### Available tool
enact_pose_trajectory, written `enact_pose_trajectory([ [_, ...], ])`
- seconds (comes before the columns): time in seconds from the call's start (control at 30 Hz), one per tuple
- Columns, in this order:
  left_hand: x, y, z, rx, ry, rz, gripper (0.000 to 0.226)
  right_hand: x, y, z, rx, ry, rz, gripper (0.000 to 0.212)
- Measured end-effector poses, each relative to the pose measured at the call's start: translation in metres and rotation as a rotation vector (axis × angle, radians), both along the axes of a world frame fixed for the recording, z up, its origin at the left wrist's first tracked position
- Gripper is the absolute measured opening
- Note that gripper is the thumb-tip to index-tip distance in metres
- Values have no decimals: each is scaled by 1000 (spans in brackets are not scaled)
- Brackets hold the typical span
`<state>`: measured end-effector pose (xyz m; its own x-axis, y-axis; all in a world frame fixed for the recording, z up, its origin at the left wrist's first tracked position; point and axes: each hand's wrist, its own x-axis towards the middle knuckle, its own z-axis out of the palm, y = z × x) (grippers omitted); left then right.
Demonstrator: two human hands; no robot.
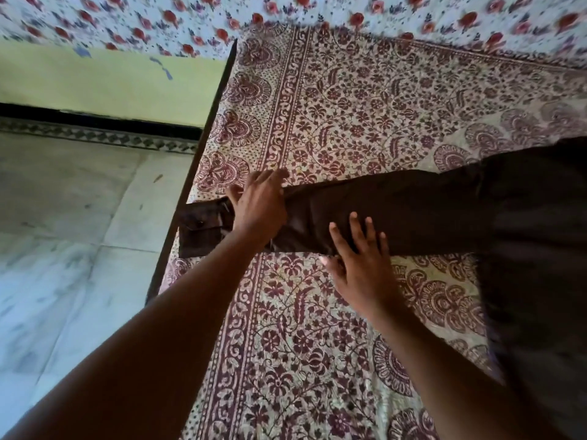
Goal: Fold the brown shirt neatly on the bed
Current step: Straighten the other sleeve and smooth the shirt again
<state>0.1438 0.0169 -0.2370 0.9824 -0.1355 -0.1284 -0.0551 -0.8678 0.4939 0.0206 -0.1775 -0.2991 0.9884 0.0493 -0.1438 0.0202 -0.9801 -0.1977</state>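
Brown shirt [444, 211]: dark brown, lying on the bed; body at the right side of the view, one long sleeve [381, 211] stretched leftward across the bedcover. Cuff [203, 228]: buttoned, reaching the bed's left edge and slightly overhanging it.

Left hand [259, 208]: palm down on the sleeve just right of the cuff, fingers curled over the sleeve's far edge; whether cloth is actually pinched cannot be told.

Right hand [362, 265]: flat, fingers spread, resting on the sleeve's near edge, thumb on the bedcover beside it; pressing, not gripping. The two hands sit apart along the sleeve, left one nearer the cuff.

Bedcover [333, 122]: cream ground, maroon floral block print with a scrolled border, covering the bed under the shirt.

Second cloth [286, 17]: white with red roses, lying at the far end.

Bed frame [190, 173]: dark rail along the left side.

Floor [63, 233]: pale marble tiles, left of the bed.

Wall [111, 81]: yellow-green, dark skirting, far left.
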Motion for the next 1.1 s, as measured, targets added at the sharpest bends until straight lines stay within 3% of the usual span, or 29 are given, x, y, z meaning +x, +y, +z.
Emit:
enact_pose_trajectory([
  [0.13, 23, -22, -8, 181, 71, 1, 46, -3, -6, -1, 92, -38, 64, 63],
  [0.27, 30, -25, -14, 236, 82, 104, 37, -12, -21, -9, 204, -80, 99, 60],
  [0.43, 20, -37, -16, 333, 51, 153, 44, -9, -33, -11, 306, -172, 135, 53],
  [0.5, 18, -46, -16, 321, 42, 186, 51, -6, -46, -5, 337, -267, 58, 51],
  [0.6, 6, -67, -15, 284, -83, 75, 51, -4, -77, 8, 200, -335, -203, 52],
  [0.7, -16, -100, -19, 163, -116, -287, 46, -7, -119, 12, -98, -181, -442, 64],
  [0.8, -43, -115, -38, 179, -59, -489, 65, -14, -154, 7, -211, -16, -552, 81],
  [0.9, -56, -114, -59, 251, -83, -474, 71, -30, -173, 1, -160, 72, -272, 87],
  [1.0, -58, -130, -53, 273, -15, -387, 73, -44, -195, 11, 12, 53, -29, 77],
  [1.1, -71, -174, -31, 240, -9, -260, 71, -61, -224, 19, 10, -74, -311, 73],
])
